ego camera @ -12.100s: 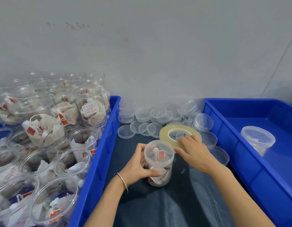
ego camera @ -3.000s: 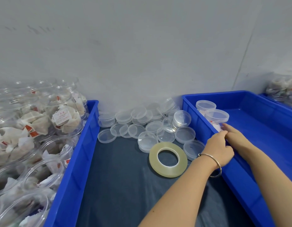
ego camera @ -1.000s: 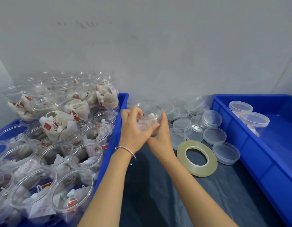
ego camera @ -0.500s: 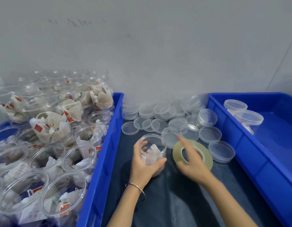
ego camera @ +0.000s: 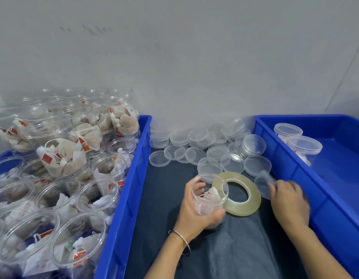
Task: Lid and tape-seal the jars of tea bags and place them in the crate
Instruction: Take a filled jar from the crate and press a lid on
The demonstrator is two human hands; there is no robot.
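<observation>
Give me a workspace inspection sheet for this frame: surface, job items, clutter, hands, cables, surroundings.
Surface: dark cloth mat between two crates.
Job's things: open jar upright on mat; tape roll flat beside it; two lidded jars in right crate; unlidded jars fill left crate.
Clutter: loose lids piled at back.
Hands: left hand grips the open jar; right hand holds a blurred lid.
Cables: nothing seen.
Surroundings: grey wall.

No readable text. Red tags on the tea bags (ego camera: 46,158) in the left crate (ego camera: 132,178) carried marks too small and blurred to read.
</observation>
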